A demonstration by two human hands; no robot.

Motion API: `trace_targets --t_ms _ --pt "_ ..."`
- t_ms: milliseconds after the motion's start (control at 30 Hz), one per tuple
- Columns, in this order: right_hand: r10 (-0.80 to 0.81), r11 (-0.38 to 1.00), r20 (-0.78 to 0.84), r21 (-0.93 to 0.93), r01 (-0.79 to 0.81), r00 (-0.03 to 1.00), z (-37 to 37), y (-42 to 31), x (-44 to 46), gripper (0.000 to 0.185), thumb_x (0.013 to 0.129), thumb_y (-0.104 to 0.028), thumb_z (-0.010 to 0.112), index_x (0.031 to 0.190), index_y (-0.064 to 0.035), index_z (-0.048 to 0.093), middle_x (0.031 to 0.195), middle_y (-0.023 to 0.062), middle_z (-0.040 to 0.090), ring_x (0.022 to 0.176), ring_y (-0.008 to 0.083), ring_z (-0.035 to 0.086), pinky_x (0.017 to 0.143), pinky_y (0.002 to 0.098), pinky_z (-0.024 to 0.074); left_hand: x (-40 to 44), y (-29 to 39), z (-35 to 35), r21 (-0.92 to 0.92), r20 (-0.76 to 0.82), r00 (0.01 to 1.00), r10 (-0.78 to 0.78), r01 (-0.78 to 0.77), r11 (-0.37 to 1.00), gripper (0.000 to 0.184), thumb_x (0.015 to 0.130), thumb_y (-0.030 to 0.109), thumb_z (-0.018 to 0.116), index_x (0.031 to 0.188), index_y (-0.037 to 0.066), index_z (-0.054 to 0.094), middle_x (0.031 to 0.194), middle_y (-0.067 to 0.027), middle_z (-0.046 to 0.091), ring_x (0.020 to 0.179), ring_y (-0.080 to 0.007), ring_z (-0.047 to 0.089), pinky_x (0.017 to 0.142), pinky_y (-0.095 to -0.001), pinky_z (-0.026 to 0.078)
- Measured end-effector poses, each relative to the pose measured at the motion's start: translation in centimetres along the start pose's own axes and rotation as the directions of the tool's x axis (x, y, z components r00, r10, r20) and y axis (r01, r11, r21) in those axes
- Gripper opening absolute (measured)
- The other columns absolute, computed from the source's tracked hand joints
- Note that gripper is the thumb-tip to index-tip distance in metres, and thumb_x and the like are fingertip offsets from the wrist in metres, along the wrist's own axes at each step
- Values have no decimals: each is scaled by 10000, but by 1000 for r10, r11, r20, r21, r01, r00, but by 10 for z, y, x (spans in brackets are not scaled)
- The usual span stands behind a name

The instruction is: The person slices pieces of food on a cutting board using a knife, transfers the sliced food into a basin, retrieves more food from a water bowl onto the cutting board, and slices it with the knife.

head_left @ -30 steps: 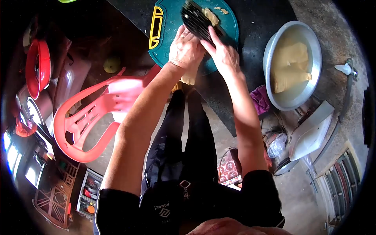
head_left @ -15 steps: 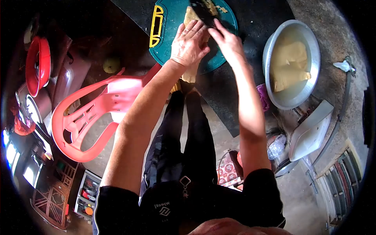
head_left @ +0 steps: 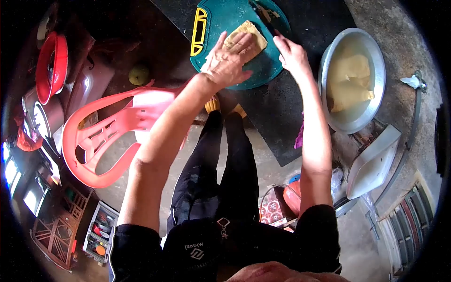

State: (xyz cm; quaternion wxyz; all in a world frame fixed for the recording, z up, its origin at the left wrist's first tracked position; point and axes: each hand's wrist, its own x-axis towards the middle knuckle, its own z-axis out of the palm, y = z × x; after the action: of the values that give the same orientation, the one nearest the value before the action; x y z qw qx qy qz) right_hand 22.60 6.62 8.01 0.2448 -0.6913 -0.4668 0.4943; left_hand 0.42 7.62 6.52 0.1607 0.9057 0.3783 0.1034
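Observation:
My left hand (head_left: 227,60) lies flat with its fingers spread over a pale yellow slab of food (head_left: 255,35), whose exact kind I cannot tell. The slab rests at an angle on a round teal cutting board (head_left: 268,66) with a yellow handle. In my right hand (head_left: 296,57) is the handle of a dark-bladed knife (head_left: 263,17). Its blade points away from me, just to the right of the slab. Small yellowish scraps (head_left: 274,14) lie near the blade at the board's far right.
At right stands a metal basin (head_left: 324,80) holding similar yellow slabs in cloudy liquid. A pink plastic chair (head_left: 70,145) is at left, near a red basin (head_left: 41,70). The board sits on a dark surface (head_left: 319,19). A white tray (head_left: 376,164) leans at lower right.
The slab has turned and no longer reaches past the board's near edge. My right hand and the knife have moved right, away from my left hand, and the slab shows more between them.

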Motion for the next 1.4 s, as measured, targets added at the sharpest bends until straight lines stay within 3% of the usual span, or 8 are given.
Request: trace_targets --t_ms 200,433,533,567,800,1167,1267,1400 --pt "-606 487 63 -759 433 793 23 34 -50 622 899 -500 607 1423 -207 445 505 68 575 396 190 579 360 348 442 -3 -1 26 75 32 998 -45 43 996 393 844 164 570 1229 91 602 1258 -118 584 1257 -300 495 1142 -458 281" --pt "-560 538 95 -714 448 823 40 30 -23 675 897 -461 631 1463 -198 371 531 66 592 382 167 547 349 323 448 -4 -3 27 1 -163 987 -6 6 1000 276 808 141 618 1064 45 657 1084 -132 644 1168 -266 550 1105 -429 332" --pt "-535 531 111 -727 436 838 57 27 12 665 923 -478 588 1477 -202 345 471 52 537 357 135 507 340 306 446 -1 -1 25 -64 193 966 -170 185 981 298 825 168 629 1095 43 644 1095 -129 646 1158 -284 558 1092 -438 353" --pt "-530 549 87 -723 419 844 54 21 14 643 928 -481 579 1468 -209 361 469 59 539 366 153 529 345 317 454 -2 -7 33 -107 -198 980 -37 16 994 337 832 178 638 1142 48 621 1137 -129 638 1172 -307 553 1086 -450 360" --pt "-358 645 44 -711 281 933 11 30 -51 610 900 -469 616 1433 -249 418 596 172 639 531 353 657 456 446 509 -1 -4 36 -155 -270 961 -65 23 988 349 808 142 641 1142 48 610 1211 -133 602 1227 -316 512 1112 -470 326" --pt "-466 569 160 -699 433 870 32 26 -20 703 903 -478 616 1490 -244 308 508 70 593 392 194 582 354 339 473 -4 -2 29 34 -178 984 -25 32 999 285 788 151 613 1057 67 660 1060 -124 642 1137 -269 565 1089 -421 354" --pt "-595 511 151 -688 516 790 51 24 8 684 919 -459 603 1492 -230 307 474 34 558 356 146 534 321 306 445 -3 1 27 -54 247 943 -223 243 968 281 811 173 607 1068 71 656 1056 -124 655 1120 -272 576 1071 -413 369" --pt "-505 578 150 -673 462 850 32 32 -13 654 927 -443 597 1485 -232 327 514 85 594 399 200 589 361 338 479 -7 -4 38 -44 -186 981 -56 48 998 258 831 170 607 1064 70 651 1101 -128 655 1151 -276 568 1085 -421 356"
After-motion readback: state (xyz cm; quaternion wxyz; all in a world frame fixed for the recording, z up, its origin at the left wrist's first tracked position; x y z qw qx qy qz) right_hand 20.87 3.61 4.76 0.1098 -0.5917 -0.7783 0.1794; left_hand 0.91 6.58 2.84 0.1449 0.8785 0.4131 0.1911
